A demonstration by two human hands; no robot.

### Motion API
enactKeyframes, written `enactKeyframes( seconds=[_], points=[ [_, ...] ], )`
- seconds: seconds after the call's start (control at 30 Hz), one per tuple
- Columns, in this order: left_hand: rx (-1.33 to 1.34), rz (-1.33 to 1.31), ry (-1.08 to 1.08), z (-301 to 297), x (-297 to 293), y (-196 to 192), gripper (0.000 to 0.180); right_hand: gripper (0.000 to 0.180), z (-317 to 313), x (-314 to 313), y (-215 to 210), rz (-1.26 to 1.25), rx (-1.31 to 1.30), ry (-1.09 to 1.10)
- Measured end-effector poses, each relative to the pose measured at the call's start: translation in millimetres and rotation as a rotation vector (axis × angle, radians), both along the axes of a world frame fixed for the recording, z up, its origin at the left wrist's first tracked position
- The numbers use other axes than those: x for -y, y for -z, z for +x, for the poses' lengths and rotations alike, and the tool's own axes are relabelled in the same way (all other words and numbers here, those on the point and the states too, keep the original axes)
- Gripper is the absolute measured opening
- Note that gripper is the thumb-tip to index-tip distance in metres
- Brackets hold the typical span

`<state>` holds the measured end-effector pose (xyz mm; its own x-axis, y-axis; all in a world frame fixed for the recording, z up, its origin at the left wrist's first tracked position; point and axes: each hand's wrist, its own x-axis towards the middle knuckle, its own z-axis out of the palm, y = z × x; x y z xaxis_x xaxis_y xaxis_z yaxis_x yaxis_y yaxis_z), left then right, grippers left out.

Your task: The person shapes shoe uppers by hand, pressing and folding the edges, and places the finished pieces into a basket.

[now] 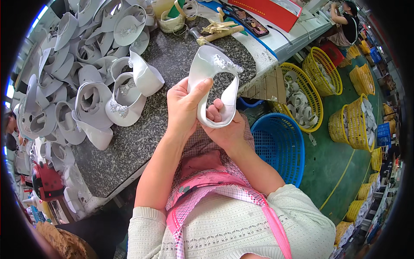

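Observation:
Between my two hands is a white shoe upper point(205, 60) with a sparkling stone ornament on its top edge. My left hand point(182, 108) grips its left side, the thumb pressed on the white surface. From below, my right hand point(226, 131) holds the lower loop, with fingertips showing through the opening. Left of my hands, more white shoe uppers point(146, 77) lie piled on the speckled stone tabletop point(129, 149), several with similar ornaments.
At the table's far side are a hammer point(205, 38), wooden sticks point(224, 28), a small pot point(171, 21), a phone point(246, 20) and a red box point(276, 11). A blue basket point(297, 146) stands at my right. Beyond it are yellow baskets point(318, 110) of white pieces and a person point(345, 21).

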<state>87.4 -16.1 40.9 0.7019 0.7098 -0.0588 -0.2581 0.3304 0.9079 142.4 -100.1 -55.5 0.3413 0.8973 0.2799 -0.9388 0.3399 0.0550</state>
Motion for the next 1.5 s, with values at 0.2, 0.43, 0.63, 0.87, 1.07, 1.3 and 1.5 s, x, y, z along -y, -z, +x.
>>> enactKeyframes(
  seconds=[0.2,0.43,0.63,0.87,1.07,1.3,1.5],
  points=[
    [-0.030,-0.041,0.039,-1.9,-12.9,5.4,0.024,0.023,4.6,0.9,-3.1,-0.008,0.018,0.022],
    [0.126,-0.154,0.126,-10.3,-13.5,3.0,0.019,0.027,6.2,-1.3,0.9,-0.059,-0.009,0.018],
    [0.015,-0.060,-0.132,-12.6,-18.7,7.5,0.019,0.025,-19.4,-4.3,2.4,-0.130,0.130,0.089],
    [-0.042,-0.264,-0.121,-13.7,-21.6,12.4,0.033,0.025,-13.7,-1.3,13.3,-0.117,0.141,0.053],
    [0.007,-0.220,-0.014,-22.8,-23.1,16.8,0.053,0.028,-7.6,0.9,12.0,-0.135,-0.026,-0.012],
    [0.043,-0.062,0.260,-30.4,-25.5,14.5,0.071,0.037,1.7,14.2,7.7,-0.102,-0.160,-0.009],
    [-0.156,0.167,0.056,-25.2,-23.0,25.6,0.069,0.030,8.7,25.2,6.3,0.002,-0.158,-0.025]
  ],
)
